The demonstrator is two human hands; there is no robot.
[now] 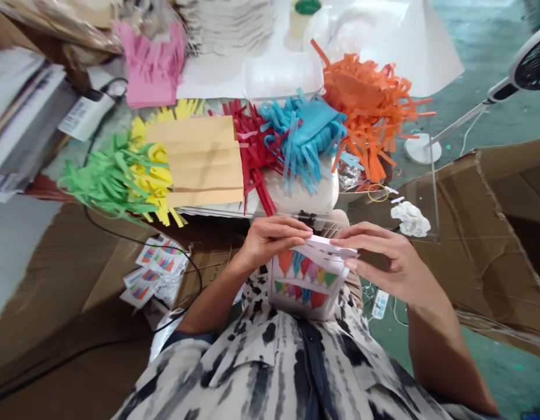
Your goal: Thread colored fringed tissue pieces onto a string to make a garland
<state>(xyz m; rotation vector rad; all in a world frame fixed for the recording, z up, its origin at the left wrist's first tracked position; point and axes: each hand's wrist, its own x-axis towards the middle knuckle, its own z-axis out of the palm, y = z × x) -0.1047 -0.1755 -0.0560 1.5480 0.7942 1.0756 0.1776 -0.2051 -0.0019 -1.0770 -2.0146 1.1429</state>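
Both my hands hold a small white packet (305,283) printed with rows of coloured pennants, close to my chest. My left hand (270,239) pinches its top edge from the left, fingers pressed together. From the right, my right hand (381,256) grips the same top flap with its fingers closed on the paper. On the glass table (427,192) beyond lie piles of fringed paper: green (106,181), yellow (154,169), red (252,146), blue (302,131), orange (368,108) and pink (151,64). A tan folded paper stack (200,160) rests on the yellow pile.
More printed packets (154,268) lie on brown cardboard (60,303) at the left, crossed by a black cable (121,236). A crumpled white paper (410,219) and a yellow rubber band (378,192) sit on the table's right. A torn cardboard box (497,233) and a white fan (528,64) stand at the right.
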